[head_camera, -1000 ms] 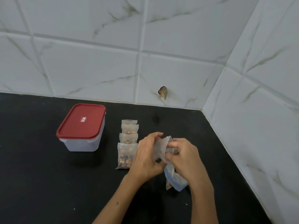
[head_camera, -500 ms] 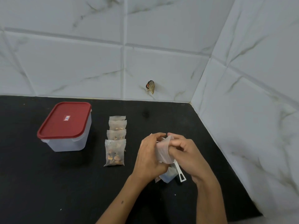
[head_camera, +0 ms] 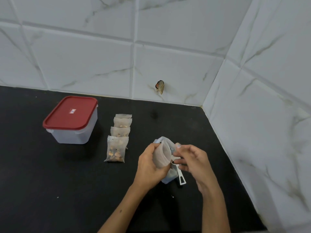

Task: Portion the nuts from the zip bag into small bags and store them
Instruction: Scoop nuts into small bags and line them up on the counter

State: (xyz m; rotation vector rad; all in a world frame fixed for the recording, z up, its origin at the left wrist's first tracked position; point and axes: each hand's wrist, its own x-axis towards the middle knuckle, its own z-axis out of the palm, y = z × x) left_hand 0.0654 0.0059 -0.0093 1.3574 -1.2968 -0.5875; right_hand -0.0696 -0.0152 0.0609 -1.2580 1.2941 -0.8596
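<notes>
My left hand grips an empty translucent small bag above the black counter, its mouth held open toward the right. My right hand is at the bag's right rim, thumb and fingertips pinching the edge. Under both hands lies the zip bag, mostly hidden. A white scoop handle sticks out beside it. Left of my hands, several filled small bags of nuts lie in an overlapping row running toward the wall.
A clear plastic container with a shut red lid stands at the left of the bag row. Tiled walls meet in a corner at the back right. A small brownish object hangs on the back wall.
The small bag's mouth has been pulled open between my hands. The hands have lifted a little, so the scoop handle and zip bag now show beneath them.
</notes>
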